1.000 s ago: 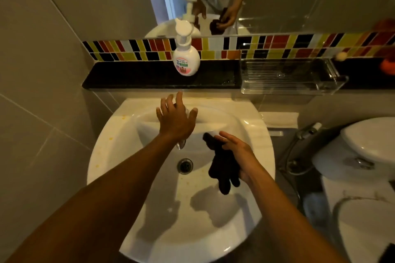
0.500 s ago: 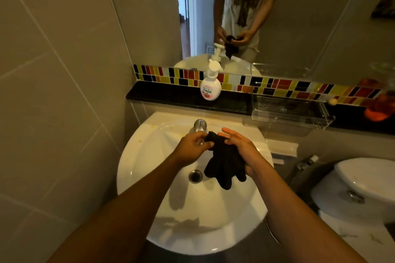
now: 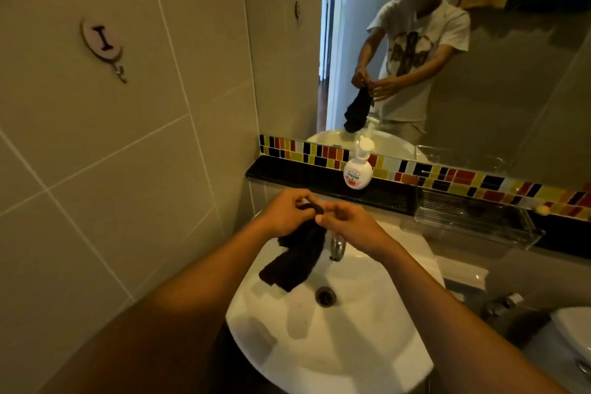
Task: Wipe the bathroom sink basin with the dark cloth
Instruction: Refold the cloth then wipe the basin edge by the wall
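Note:
The white sink basin (image 3: 351, 345) lies below me, its drain (image 3: 325, 296) near the middle and a chrome tap (image 3: 337, 248) at its back. The dark cloth (image 3: 294, 261) hangs over the basin's left side, clear of the surface. My left hand (image 3: 284, 214) pinches the cloth's top edge. My right hand (image 3: 351, 224) is beside it, fingers at the same top edge, above the tap.
A white soap pump bottle (image 3: 358, 169) stands on the black ledge (image 3: 287, 174) behind the sink. A clear plastic tray (image 3: 473, 224) sits on the ledge to the right. A toilet (image 3: 572, 329) is at the right edge. Tiled wall with a hook (image 3: 102, 41) is close on the left.
Both hands have lifted the cloth higher and moved it left over the basin. The left hand now grips its top edge, and my view has tilted up toward the mirror.

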A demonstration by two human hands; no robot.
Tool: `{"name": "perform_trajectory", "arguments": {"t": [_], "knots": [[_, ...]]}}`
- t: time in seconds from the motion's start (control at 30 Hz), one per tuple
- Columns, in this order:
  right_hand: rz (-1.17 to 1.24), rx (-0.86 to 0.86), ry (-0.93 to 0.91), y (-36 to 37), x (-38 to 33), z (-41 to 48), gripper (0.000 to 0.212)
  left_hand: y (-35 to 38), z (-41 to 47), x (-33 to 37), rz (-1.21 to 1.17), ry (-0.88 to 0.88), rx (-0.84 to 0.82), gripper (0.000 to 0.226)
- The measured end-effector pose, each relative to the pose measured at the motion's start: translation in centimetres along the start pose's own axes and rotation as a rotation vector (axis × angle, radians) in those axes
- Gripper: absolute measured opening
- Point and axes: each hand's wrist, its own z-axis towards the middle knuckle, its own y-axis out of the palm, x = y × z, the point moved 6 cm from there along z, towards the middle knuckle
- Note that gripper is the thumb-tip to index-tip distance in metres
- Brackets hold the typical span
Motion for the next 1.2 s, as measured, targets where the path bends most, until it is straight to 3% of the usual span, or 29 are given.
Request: {"name": "perform_trajectory", "arguments": {"t": [0.17, 0.3, 0.43, 0.63, 0.77, 0.9, 1.0, 1.2], "knots": [[-0.177, 0.01, -0.097, 3.3, -1.1, 1.6, 0.008, -4.2, -1.8, 0.0, 0.065, -0.024, 0.019, 0.013], [-0.283, 0.093, -0.152, 5.6, -2.3, 2.0, 0.012, -7.0, -3.7, -1.4, 0.109, -0.064, 0.05, 0.015], [-0.224, -0.106, -0.158, 9.4, -2.5, 2.1, 0.017, -9.4, -5.7, -2.7, 0.128, -0.094, 0.077, 0.013], [-0.662, -0.325, -0.216, 13.1, -0.6, 2.5, 0.018, -12.0, -8.7, -5.2, 0.227, -0.171, 0.012, 0.015], [-0.822, -0.364, -0.137, 13.0, 0.3, 2.8, 0.027, -13.5, -11.8, -9.6, 0.339, -0.304, -0.086, 0.02], [-0.853, -0.504, -0.118, 14.1, 1.3, 3.1, 0.019, -13.0, -14.0, -14.4, 0.337, -0.421, -0.174, 0.025], [-0.884, -0.586, -0.073, 14.6, 2.5, 3.3, 0.014, -12.3, -14.3, -16.2, 0.37, -0.46, -0.231, 0.025], [-0.957, -0.623, -0.011, 14.3, 4.9, 4.7, 0.023, -11.5, -13.4, -19.3, 0.499, -0.485, -0.275, 0.021]]}}
